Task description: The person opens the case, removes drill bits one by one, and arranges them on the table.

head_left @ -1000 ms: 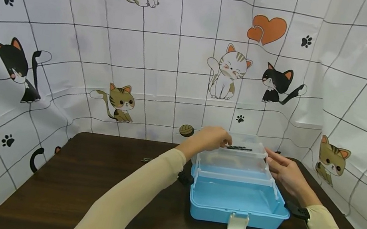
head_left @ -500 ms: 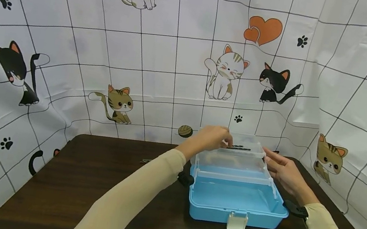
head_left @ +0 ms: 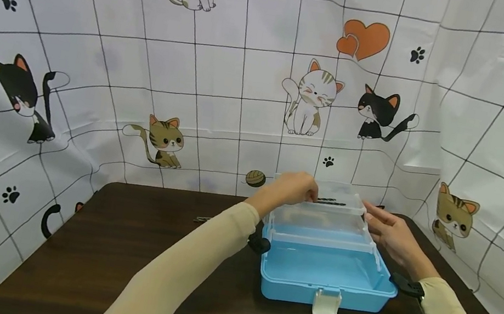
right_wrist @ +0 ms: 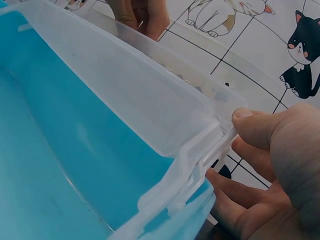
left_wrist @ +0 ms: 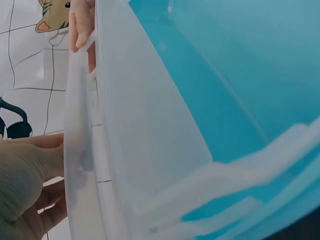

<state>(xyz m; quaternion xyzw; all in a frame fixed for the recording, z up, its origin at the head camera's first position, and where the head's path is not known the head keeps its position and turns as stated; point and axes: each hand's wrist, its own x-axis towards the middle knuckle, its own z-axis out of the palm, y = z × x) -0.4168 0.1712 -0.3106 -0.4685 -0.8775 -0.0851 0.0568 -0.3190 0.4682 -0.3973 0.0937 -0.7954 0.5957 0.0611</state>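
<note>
A light blue storage box (head_left: 328,298) stands open on the table, with a white latch (head_left: 326,305) at its front. Behind its blue well rises a clear plastic tray (right_wrist: 125,75) on side arms. My right hand (head_left: 390,237) pinches the tray's right end, thumb on the near side and fingers behind. My left hand (head_left: 294,187) reaches over the back left of the tray, fingers bent downward. Thin dark drill bits (head_left: 335,203) lie along the back part of the tray. Their left ends meet my left fingertips, and I cannot tell whether these grip them.
Small metal pieces (head_left: 202,219) lie on the dark brown table (head_left: 127,247), left of the box and partly behind the left sleeve (head_left: 194,264). A white sheet (head_left: 225,80) printed with cats hangs close behind the table and along its right side.
</note>
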